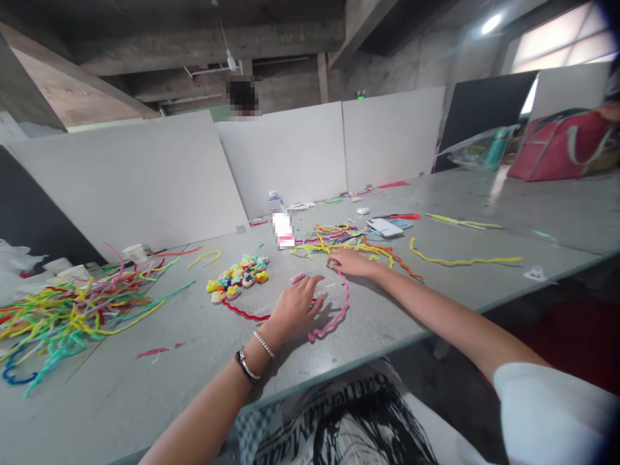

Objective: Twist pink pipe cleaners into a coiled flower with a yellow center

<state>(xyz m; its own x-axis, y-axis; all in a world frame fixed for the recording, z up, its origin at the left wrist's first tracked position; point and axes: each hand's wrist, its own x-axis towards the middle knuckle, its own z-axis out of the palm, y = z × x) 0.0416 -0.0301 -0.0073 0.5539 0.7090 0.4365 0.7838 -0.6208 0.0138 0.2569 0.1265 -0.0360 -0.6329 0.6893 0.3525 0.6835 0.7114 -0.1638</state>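
Note:
My left hand (296, 305) hovers low over the grey table with its fingers spread, holding nothing. A red pipe cleaner (247, 314) runs beneath it, and a short pink coil (298, 278) lies just beyond its fingers. To the right curves a wavy pink pipe cleaner (345, 300). Its far end goes under my right hand (349, 262), whose fingers are bent and closed there; the exact grip is partly hidden. Left of my hands sits a cluster of small colourful flower shapes (239, 276). Several yellow, orange and purple pipe cleaners (334, 244) lie beyond my right hand.
A large tangled pile of pipe cleaners (87, 300) covers the table's left side. Farther back are a bottle (275, 200), a white phone (385, 227) and a white mouse-like object (363, 210). White panels (285, 155) edge the table; a red bag (557, 147) stands far right.

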